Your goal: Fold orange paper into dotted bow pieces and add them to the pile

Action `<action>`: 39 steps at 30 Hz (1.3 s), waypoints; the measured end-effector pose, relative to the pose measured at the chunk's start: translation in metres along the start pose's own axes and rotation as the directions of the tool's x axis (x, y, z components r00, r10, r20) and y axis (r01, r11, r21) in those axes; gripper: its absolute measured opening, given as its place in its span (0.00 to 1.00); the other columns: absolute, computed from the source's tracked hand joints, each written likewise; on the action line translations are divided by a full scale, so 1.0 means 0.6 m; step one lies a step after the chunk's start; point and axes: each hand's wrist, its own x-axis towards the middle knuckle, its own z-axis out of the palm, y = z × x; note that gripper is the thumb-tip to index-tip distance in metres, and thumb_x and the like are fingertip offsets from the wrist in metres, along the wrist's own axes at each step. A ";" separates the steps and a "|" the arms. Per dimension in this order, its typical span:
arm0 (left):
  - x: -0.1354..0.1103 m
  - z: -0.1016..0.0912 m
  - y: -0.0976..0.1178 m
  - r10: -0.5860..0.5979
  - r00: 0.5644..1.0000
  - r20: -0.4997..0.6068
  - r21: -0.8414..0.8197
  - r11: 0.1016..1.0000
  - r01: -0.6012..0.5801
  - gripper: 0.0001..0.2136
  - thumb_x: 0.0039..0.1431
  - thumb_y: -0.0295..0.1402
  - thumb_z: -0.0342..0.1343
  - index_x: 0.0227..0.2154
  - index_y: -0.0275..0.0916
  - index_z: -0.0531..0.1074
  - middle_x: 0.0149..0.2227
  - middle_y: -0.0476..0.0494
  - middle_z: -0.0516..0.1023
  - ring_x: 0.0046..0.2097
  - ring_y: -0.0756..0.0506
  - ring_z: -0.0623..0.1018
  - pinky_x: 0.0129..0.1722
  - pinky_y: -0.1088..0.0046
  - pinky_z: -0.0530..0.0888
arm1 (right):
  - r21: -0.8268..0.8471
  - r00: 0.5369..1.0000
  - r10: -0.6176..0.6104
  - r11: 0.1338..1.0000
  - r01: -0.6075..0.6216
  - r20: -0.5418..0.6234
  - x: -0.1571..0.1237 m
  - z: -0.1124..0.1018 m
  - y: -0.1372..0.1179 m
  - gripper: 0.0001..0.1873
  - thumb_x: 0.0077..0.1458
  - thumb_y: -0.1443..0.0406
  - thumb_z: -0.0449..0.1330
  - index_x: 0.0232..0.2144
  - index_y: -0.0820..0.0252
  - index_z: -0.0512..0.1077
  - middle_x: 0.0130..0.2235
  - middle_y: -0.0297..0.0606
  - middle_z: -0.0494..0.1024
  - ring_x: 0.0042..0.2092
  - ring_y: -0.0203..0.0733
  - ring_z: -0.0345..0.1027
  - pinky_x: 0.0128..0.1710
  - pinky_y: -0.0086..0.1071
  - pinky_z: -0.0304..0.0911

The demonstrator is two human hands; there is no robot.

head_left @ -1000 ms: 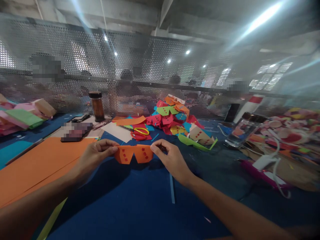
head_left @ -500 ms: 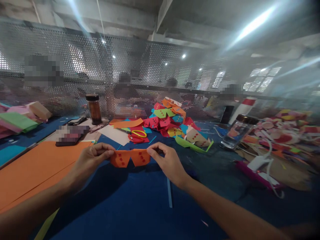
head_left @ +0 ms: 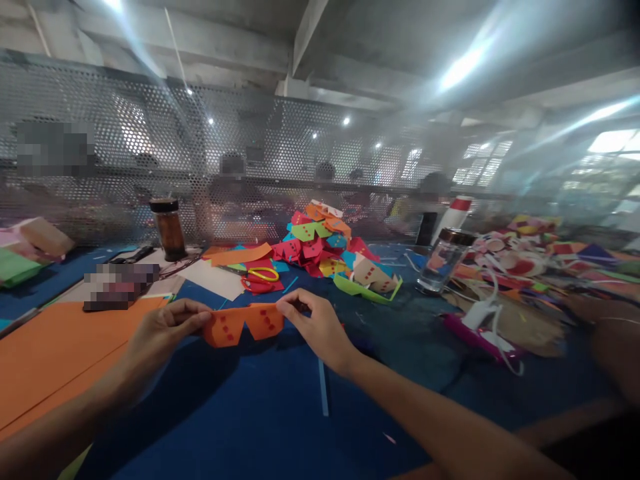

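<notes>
Orange paper glasses (head_left: 226, 327) with small red marks on both halves and a notch in the middle hang stretched over the blue table. My left hand (head_left: 173, 327) pinches their left end between thumb and fingers. Their right end is held the same way by my right hand (head_left: 317, 325). Just beyond lie scissors with red and yellow handles (head_left: 263, 275) on scraps of coloured paper. Farther back rises a pile of similar paper glasses (head_left: 320, 243) in several colours, with a green pair (head_left: 363, 288) at its front edge.
Large orange sheets (head_left: 65, 353) cover the left side, below a phone (head_left: 123, 287) and a jar of brown liquid (head_left: 169, 230). To the right stand a clear bottle (head_left: 443, 263) and a purple device with a white cable (head_left: 477, 337). A perforated screen (head_left: 280, 140) runs behind; another person's arm (head_left: 617, 347) shows far right.
The view has turned slightly right, so everything sits farther left. Both hands keep hold of the orange paper glasses. Another person's arm has come into view at the right.
</notes>
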 end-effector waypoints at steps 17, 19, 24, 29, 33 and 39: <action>-0.010 0.012 0.010 -0.007 0.999 -0.032 -0.095 0.995 0.004 0.19 0.51 0.42 0.68 0.44 0.39 0.76 0.37 0.43 0.87 0.37 0.44 0.84 0.39 0.70 0.79 | -0.010 0.993 -0.115 0.993 0.115 -0.005 0.005 0.000 0.011 0.06 0.61 0.65 0.61 0.39 0.53 0.77 0.38 0.34 0.76 0.38 0.39 0.70 0.42 0.35 0.66; -0.010 0.013 0.008 -0.003 0.999 -0.037 -0.102 0.995 -0.001 0.19 0.49 0.42 0.69 0.42 0.39 0.77 0.37 0.43 0.86 0.37 0.44 0.84 0.39 0.71 0.79 | -0.017 0.993 -0.117 0.993 0.117 -0.001 0.005 0.000 0.012 0.04 0.61 0.65 0.61 0.38 0.54 0.77 0.37 0.34 0.75 0.38 0.39 0.70 0.42 0.35 0.66; -0.009 0.011 0.003 -0.015 0.998 -0.059 -0.084 0.996 0.010 0.23 0.48 0.45 0.70 0.45 0.40 0.77 0.40 0.43 0.86 0.39 0.43 0.83 0.40 0.71 0.79 | -0.028 0.994 -0.106 0.994 0.106 -0.010 0.006 0.000 0.014 0.02 0.60 0.66 0.62 0.33 0.55 0.75 0.37 0.34 0.73 0.39 0.39 0.70 0.41 0.34 0.66; -0.006 0.005 -0.005 -0.016 0.996 -0.091 -0.173 0.985 0.000 0.22 0.53 0.49 0.65 0.47 0.41 0.77 0.42 0.44 0.84 0.43 0.43 0.82 0.40 0.73 0.78 | -0.038 0.995 -0.079 0.996 0.077 -0.066 0.014 -0.013 0.010 0.04 0.60 0.63 0.61 0.33 0.56 0.74 0.38 0.35 0.73 0.40 0.40 0.70 0.41 0.34 0.66; -0.008 0.009 -0.006 -0.108 0.992 -0.071 -0.264 0.961 0.086 0.17 0.46 0.39 0.72 0.39 0.40 0.79 0.35 0.46 0.83 0.34 0.45 0.81 0.34 0.73 0.77 | -0.027 0.994 -0.038 0.999 0.035 -0.103 0.022 -0.026 -0.002 0.07 0.61 0.61 0.60 0.34 0.57 0.75 0.38 0.36 0.74 0.39 0.40 0.70 0.41 0.34 0.66; -0.034 0.036 0.005 -0.091 0.968 0.232 -0.205 0.969 0.140 0.20 0.50 0.36 0.71 0.47 0.44 0.79 0.58 0.41 0.75 0.31 0.52 0.78 0.30 0.77 0.73 | 0.002 0.993 -0.007 1.000 0.007 -0.114 0.024 -0.026 -0.026 0.08 0.60 0.59 0.60 0.34 0.57 0.75 0.37 0.36 0.76 0.38 0.40 0.70 0.40 0.34 0.66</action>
